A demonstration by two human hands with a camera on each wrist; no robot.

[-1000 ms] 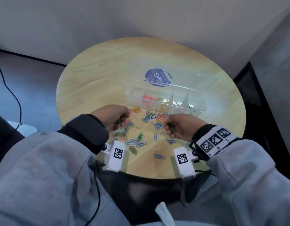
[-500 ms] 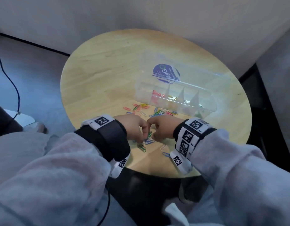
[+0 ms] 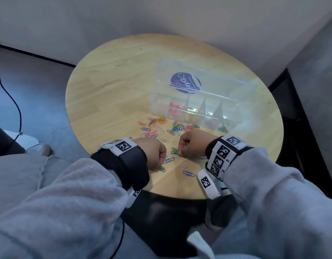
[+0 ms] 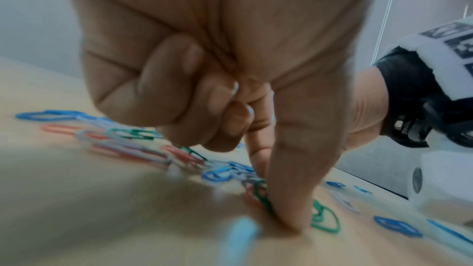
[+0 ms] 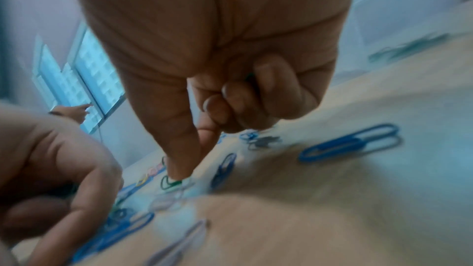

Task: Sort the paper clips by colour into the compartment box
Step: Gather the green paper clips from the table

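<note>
A clear compartment box (image 3: 239, 114) stands lid-open on the round wooden table (image 3: 113, 94), with red, yellow and green clips in separate compartments. Loose paper clips (image 3: 157, 128) of mixed colours lie in front of it. My left hand (image 3: 160, 158) (image 4: 271, 199) is knuckles-up near the front edge; thumb and index pinch down on a green clip (image 4: 261, 193), the other fingers are curled. My right hand (image 3: 180, 151) (image 5: 179, 173) faces it, thumb and index pinching a green clip (image 5: 169, 182) on the table. Its curled fingers show a glimpse of green inside.
The box lid (image 3: 208, 85) with a blue round sticker stands up behind the compartments. Blue and white clips (image 3: 188, 173) lie close to the table's near edge. A cable (image 3: 13, 101) runs over the floor at the left. My knees are under the table.
Both hands have moved from the clips by the box toward the near edge and turned knuckles-up. They met over the front clips, and fingertips now reach down onto green clips.
</note>
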